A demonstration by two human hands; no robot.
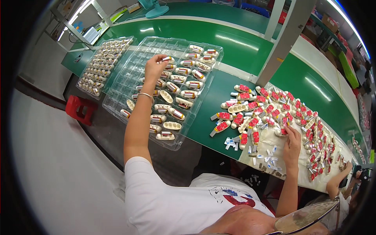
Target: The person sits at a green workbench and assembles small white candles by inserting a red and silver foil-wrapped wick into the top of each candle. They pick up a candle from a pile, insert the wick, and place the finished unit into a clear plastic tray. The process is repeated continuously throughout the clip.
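My left hand (156, 68) reaches over a large transparent plastic tray (131, 64), fingers pinched on a small cream oval piece (168, 59) with a silver-and-gold cylinder in it. Similar cream oval pieces (183, 71) sit in the tray's pockets toward its right and near sides; some show only bare hollows, such as the cream shell (172, 125). Over at the right, my right hand (292, 145) is at the edge of a spread heap of red-labelled cream pieces (270, 108). Its fingers are closed on a red-labelled piece (281, 132), partly hidden by the fingertips.
Farther left lies another filled tray (102, 62). White-and-blue paper scraps (270, 158) lie near the front edge of the green table (213, 92). A grey post (284, 43) rises behind the heap. A red stool (80, 109) stands at left; another person's hand (345, 169) works at far right.
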